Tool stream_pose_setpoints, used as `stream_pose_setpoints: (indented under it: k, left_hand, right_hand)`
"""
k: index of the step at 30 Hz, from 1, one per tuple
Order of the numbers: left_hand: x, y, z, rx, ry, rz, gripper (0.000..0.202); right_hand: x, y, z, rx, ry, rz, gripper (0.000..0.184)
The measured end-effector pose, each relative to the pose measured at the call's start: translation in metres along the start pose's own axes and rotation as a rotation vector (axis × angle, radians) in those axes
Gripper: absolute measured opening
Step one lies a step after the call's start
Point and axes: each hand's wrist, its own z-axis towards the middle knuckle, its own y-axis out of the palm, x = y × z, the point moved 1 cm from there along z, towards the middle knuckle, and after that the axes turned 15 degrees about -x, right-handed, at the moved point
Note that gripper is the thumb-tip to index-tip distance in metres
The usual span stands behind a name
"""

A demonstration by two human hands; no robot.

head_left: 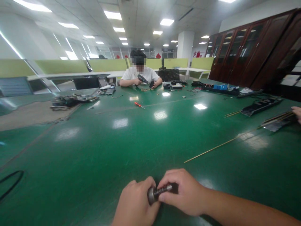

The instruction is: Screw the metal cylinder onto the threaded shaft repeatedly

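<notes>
A broad green table [94, 150] is filling most of the view, and a bank of dark wooden cabinets [235, 53] is standing beyond its far right side. At the table's far edge a person in a white top [139, 74] is sitting and holding a dark, drill-like tool [142, 79]. A long, thin rod [211, 149] is stretching across the table's right half, its nearer end pointing toward the middle of the near side. By that rod's other end, at the table's right edge, another person's hand [297, 113] is just showing. Over the table's near side, right of its middle, the wearer's two hands are meeting: the left hand [138, 201] and the right hand [184, 192]. On the table's far half, left of the middle, an orange-handled screwdriver [139, 104] is lying.

Smallest of all, a stepped metal part [152, 195] is sitting over the table's near side, between the two hands and touching both. Its long axis is running crosswise, tipping slightly toward the table's far edge at the right; the wide end is facing the left palm, the narrow shaft is reaching into the right hand, so neither hand is clearly nearer. The left hand is wrapping closed around the wide end. The right thumb and fingers are pinching the ridged shaft, leaving its tip exposed; what the dark patch behind that tip is, I cannot tell.
</notes>
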Motion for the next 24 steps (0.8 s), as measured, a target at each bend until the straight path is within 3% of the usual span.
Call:
stream_pose_setpoints:
  k: [5, 15, 20, 24]
  left_hand:
    - [-0.0039, 0.0018, -0.0007, -0.009, 0.046, -0.008, 0.013]
    - [0.0018, 0.001, -0.0012, -0.104, 0.053, 0.053, 0.014]
    - [0.0003, 0.0034, -0.0019, -0.027, 0.035, -0.014, 0.005]
    - [-0.0014, 0.0049, -0.0032, 0.055, 0.057, -0.147, 0.017]
  right_hand:
    - [0.0026, -0.0021, 0.0001, -0.003, 0.046, -0.019, 0.013]
    - [0.0002, 0.0011, -0.0017, -0.015, 0.001, -0.041, 0.013]
    - [0.0022, 0.0006, -0.0006, -0.005, 0.029, -0.032, 0.009]
    - [0.0019, -0.0004, -0.0002, 0.02, 0.06, -0.014, 0.008]
